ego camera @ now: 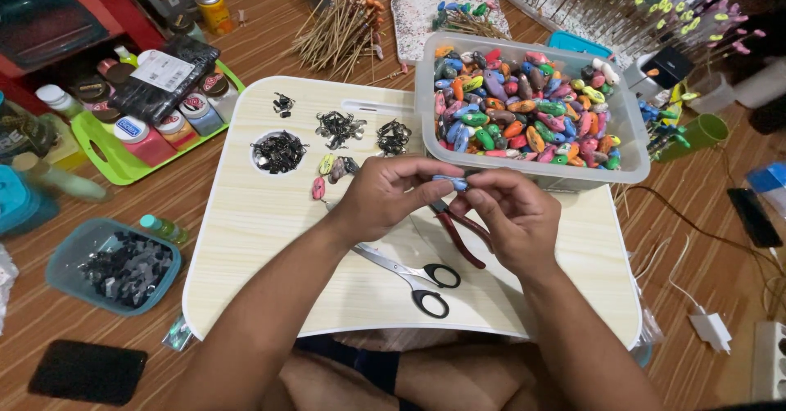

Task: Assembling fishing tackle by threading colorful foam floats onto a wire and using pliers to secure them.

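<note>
Both hands meet over the middle of the pale lap table (pixel 270 280), pinching one small blue lure body (pixel 452 183) between them: the left hand (pixel 385 200) closes thumb and forefinger on its left end, the right hand (pixel 509 214) closes its fingertips on the right end, so neither hand is spread. The lure body sits just clear of the table, at the front wall of the clear tub (pixel 630 145). Directly under the hands lie one pair of red-handled pliers (pixel 458 232) and, at about six o'clock from the grip, one pair of black-handled scissors (pixel 413 276). At about nine to ten o'clock from the grip, roughly four painted bodies (pixel 332 172) lie loose on the table, which I judge to be the pieces already handled or set out. Beyond them, at ten to eleven o'clock, small dark metal fittings sit in four heaps (pixel 340 128), the largest in the round cup recess (pixel 278 151). At one o'clock the tub is heaped with painted bodies, far too many to count, so most of the work seems to lie ahead. Off the table at nine o'clock stands a green tray (pixel 123 165) of paint jars, and at eight o'clock a teal tub (pixel 61 268) of dark pieces.
</note>
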